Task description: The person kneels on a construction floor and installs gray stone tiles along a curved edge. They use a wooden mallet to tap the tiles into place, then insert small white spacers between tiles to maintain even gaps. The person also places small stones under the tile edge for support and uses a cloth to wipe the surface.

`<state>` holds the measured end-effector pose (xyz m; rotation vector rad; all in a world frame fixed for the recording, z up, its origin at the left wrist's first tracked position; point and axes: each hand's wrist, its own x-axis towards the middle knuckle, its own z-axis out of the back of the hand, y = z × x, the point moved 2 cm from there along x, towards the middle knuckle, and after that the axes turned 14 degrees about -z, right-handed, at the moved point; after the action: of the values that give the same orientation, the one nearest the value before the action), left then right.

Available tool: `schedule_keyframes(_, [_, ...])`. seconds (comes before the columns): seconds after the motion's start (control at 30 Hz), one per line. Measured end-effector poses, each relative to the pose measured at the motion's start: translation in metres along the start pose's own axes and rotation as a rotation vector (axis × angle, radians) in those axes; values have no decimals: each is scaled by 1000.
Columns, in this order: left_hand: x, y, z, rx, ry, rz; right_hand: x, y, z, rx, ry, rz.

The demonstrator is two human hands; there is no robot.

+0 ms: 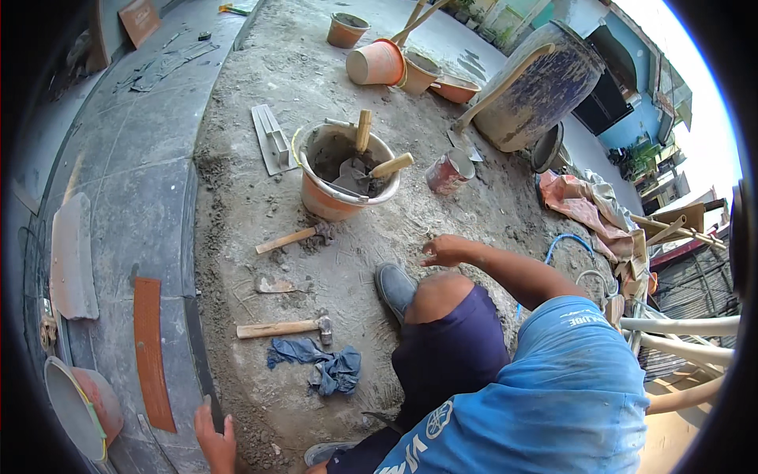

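My left hand [215, 439] is at the edge of the grey tiled step [118, 205], fingers apart, its fingertips at the lower end of a dark edging strip [199, 355]. Over my bent knee my right hand [445, 250] hangs in the air, fingers loosely bent and holding nothing visible. Between my hands, on the sandy ground, lie a blue rag [338, 371], a wooden-handled hammer [276, 329], a small cement-caked blade [278, 285] and a second hammer [286, 240] with a crusted head. Beyond them stands a mortar bucket [335, 207] with two wooden-handled trowels [355, 175] in it.
A float [272, 142] lies beside the mortar bucket. A small pail [450, 171], a large drum [537, 87] with a leaning shovel [505, 85], and several buckets [375, 63] stand beyond. A brown tile strip [151, 355], a pale slab [71, 257] and another bucket [103, 407] are on the step.
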<state>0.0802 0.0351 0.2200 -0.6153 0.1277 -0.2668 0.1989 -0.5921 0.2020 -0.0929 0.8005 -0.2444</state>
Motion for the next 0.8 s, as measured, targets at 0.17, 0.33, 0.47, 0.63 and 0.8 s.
schedule_keyframes(0.17, [54, -30, -8, 28, 201, 106, 72, -61, -13, 108, 7, -89])
schedule_keyframes(0.33, [118, -37, -5, 153, 504, 72, 132, -81, 15, 226, -109, -101])
schedule_keyframes(0.47, [188, -74, 42, 212, 527, -21, 114, -96, 51, 181, -52, -25])
schedule_keyframes(0.63, [210, -124, 132, 200, 494, -32, 25, -110, 99, 207, 132, 80])
schedule_keyframes(0.8, [202, -199, 202, 257, 489, -34, -86, -180, 132, 391, -11, 27])
